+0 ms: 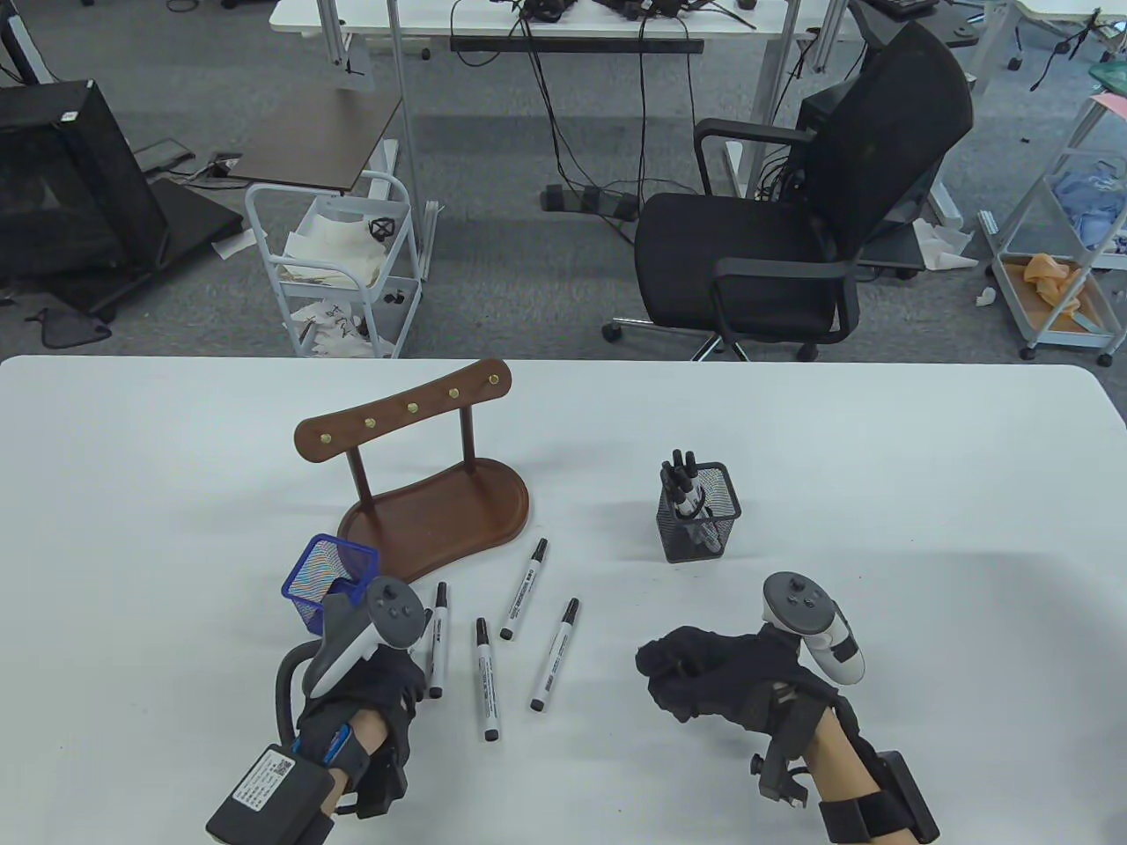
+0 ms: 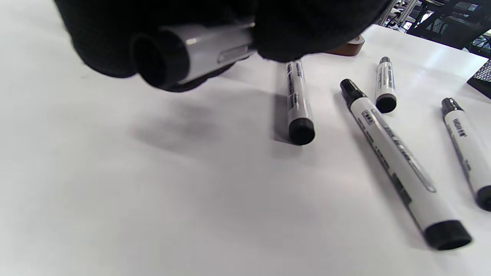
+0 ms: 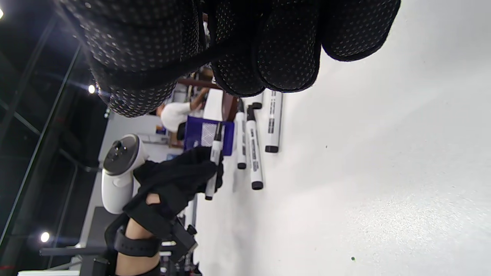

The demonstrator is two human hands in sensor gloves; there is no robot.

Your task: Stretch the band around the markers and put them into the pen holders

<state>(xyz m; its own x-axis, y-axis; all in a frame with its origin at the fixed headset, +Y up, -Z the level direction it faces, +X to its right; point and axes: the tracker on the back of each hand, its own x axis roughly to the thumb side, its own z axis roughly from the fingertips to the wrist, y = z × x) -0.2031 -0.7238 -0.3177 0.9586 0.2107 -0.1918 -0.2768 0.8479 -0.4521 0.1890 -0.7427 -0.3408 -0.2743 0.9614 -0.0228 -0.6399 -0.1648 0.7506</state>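
Left wrist view: left hand [image 2: 184, 34] grasps one marker [image 2: 199, 51]; right hand [image 1: 704, 673], clenched, sits right of the blue holder [image 1: 327, 583].

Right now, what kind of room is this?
Probably an office or lab workroom: a black office chair stands behind the white table, desks with dangling cables line the back, and markers fill a mesh pen holder.

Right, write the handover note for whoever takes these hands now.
Left hand: grips one marker above the table.
Right hand: fingers curled, nothing seen in it, resting on the white table.
Four loose markers lie beside the left hand.
Done: several markers stand in the black mesh holder.
Left: band the loose markers and put them in a holder; blue holder sits near the left hand. No band visible.
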